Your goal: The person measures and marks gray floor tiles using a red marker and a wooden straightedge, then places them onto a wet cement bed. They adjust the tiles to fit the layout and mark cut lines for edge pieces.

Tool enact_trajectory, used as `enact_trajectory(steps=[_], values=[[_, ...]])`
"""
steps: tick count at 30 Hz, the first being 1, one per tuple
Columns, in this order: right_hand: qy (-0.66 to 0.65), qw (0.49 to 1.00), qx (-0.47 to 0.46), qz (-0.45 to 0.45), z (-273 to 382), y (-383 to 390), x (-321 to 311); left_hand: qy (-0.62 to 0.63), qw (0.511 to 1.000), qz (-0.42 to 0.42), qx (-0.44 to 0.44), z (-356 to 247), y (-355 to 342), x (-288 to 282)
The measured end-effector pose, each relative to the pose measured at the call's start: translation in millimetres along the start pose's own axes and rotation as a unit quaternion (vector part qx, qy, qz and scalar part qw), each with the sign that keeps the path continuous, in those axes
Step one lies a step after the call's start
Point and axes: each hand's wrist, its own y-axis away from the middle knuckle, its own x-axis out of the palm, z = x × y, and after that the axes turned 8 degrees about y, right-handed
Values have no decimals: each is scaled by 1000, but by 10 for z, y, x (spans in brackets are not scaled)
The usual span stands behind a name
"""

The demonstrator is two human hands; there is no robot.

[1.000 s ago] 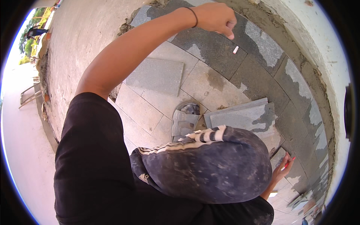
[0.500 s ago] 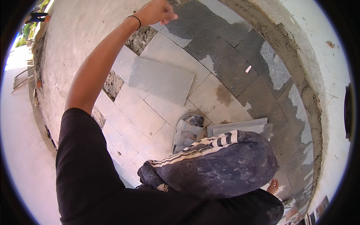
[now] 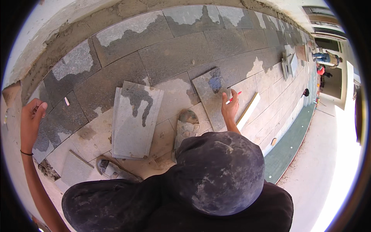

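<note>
**Red-and-white pen (image 3: 229,101) in the right hand (image 3: 230,111), patchy tile floor (image 3: 266,91)**

So, nearest thing is a dusty pair of dark trousers (image 3: 220,174), knees bent, with two grey strappy sandals (image 3: 187,127) planted on pale, smudged paving. Between the sandals and the wall side sits a small stack of flat rectangular tiles (image 3: 131,131), the top one streaked with a dark, damp-looking drip.

The right hand pinches the pen between thumb and fingers, beside a rough grey tile (image 3: 205,92) lying askew with a dark blotch on it. A pale straight strip (image 3: 248,111) lies just right of that. Way over left, the left hand (image 3: 34,110) is loosely curled in the air; can't tell if anything's tucked inside. Near it, a little white stick (image 3: 67,101) lies on the tiles.

Further out: dark, stained tiles, a crumbly mortar band (image 3: 58,50), then a white wall (image 3: 29,58). Far right, another person (image 3: 328,58) stands.
</note>
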Motion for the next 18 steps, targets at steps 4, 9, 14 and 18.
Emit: enact_trajectory(steps=[4,9,14,18], values=[[-73,997,8,16,-319,-104,6,-103,988,74,87,-819,-569,422],[-31,998,-11,59,-144,85,-59,-130,955,175,200,-1781,-1054,1297],[-67,995,41,68,-136,-3,-57,-49,942,261,205,-2255,-1159,2690],[-91,992,45,69,-79,-114,-55,29,966,172,189,-2170,-928,4030]])
